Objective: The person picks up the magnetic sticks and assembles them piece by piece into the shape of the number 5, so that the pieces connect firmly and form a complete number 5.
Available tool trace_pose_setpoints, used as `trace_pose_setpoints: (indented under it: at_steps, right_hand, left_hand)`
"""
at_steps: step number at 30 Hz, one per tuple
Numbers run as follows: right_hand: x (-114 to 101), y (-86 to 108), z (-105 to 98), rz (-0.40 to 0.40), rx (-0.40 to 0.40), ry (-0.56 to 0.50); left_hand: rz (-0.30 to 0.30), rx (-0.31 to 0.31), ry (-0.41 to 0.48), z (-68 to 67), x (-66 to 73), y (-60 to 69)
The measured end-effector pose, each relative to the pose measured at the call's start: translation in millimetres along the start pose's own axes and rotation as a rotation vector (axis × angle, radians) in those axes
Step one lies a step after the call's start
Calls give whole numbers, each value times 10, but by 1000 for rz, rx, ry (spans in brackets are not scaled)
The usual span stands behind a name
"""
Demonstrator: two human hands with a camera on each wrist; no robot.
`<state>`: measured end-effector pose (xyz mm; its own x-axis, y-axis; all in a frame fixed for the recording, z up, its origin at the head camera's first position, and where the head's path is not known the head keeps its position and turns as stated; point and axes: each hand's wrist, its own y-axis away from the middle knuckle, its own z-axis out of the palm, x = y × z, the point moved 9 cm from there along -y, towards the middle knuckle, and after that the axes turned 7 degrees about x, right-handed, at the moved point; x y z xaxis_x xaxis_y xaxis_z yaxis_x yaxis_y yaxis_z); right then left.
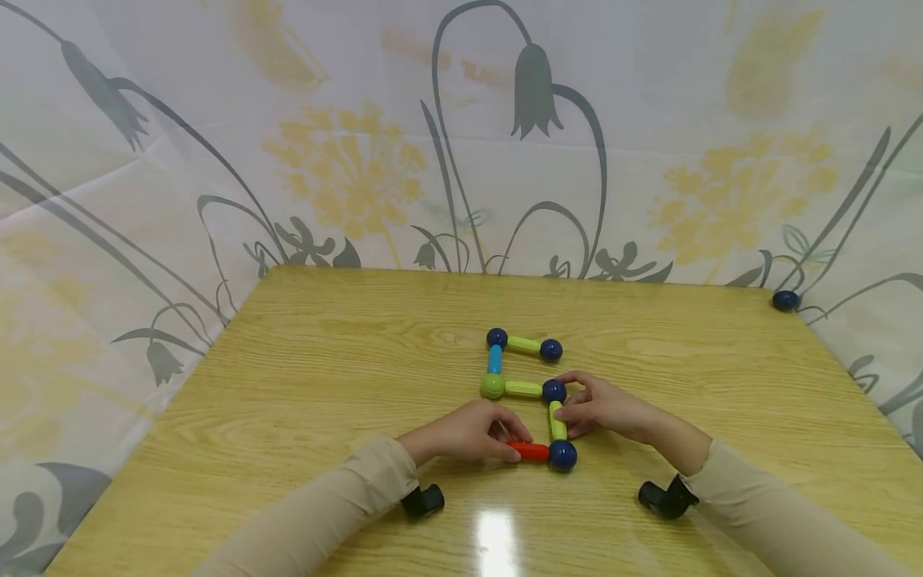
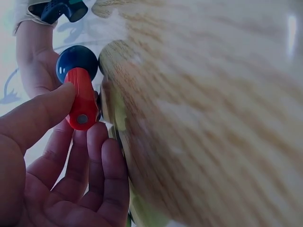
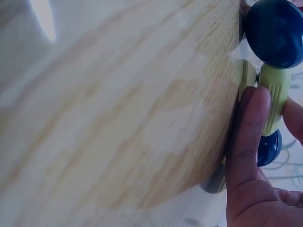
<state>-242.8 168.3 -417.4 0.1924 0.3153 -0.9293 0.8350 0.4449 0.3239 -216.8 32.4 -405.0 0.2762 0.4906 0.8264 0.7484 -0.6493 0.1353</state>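
A chain of magnetic rods and balls lies on the wooden table in the head view. My left hand (image 1: 472, 433) pinches the red rod (image 1: 532, 451) between thumb and fingers; its far end touches the dark blue ball (image 1: 562, 455). The rod's near end shows a round metal tip in the left wrist view. My right hand (image 1: 609, 410) holds the yellow-green rod (image 3: 274, 101) that joins that ball to another blue ball (image 1: 554, 391). From there a second yellow-green rod (image 1: 523, 389) leads to a green ball (image 1: 493, 386).
Beyond the green ball, a light blue rod (image 1: 494, 359), a blue ball (image 1: 497, 338), a yellow-green rod (image 1: 523, 344) and a blue ball (image 1: 551, 350) continue the chain. Another blue ball (image 1: 786, 300) rests at the table's far right corner, beside the flowered cloth (image 1: 634, 160).
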Motion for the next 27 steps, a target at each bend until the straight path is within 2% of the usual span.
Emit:
trace_pose_setpoints:
  at_steps: [5,9,14,17,22,24,27]
  right_hand:
    - [-9,7,5,-2,-2,-12]
    - [-13,9,9,-4,-6,-20]
    - [-7,6,12,2,-10,-30]
    - [-11,10,13,0,-15,-32]
    - [-24,18,13,-9,-23,-34]
    - [-27,19,12,-10,-23,-33]
    - [-25,19,10,-9,-22,-31]
  left_hand:
    - [-5,9,20,-16,-10,5]
    - [-5,40,35,-70,-35,13]
    - [25,121,47,-229,-56,3]
    - [41,202,56,-376,-67,-13]
    - [-38,334,96,-598,-179,-47]
    - [-73,352,95,-644,-233,-69]
    - [-102,347,88,-672,-292,-111]
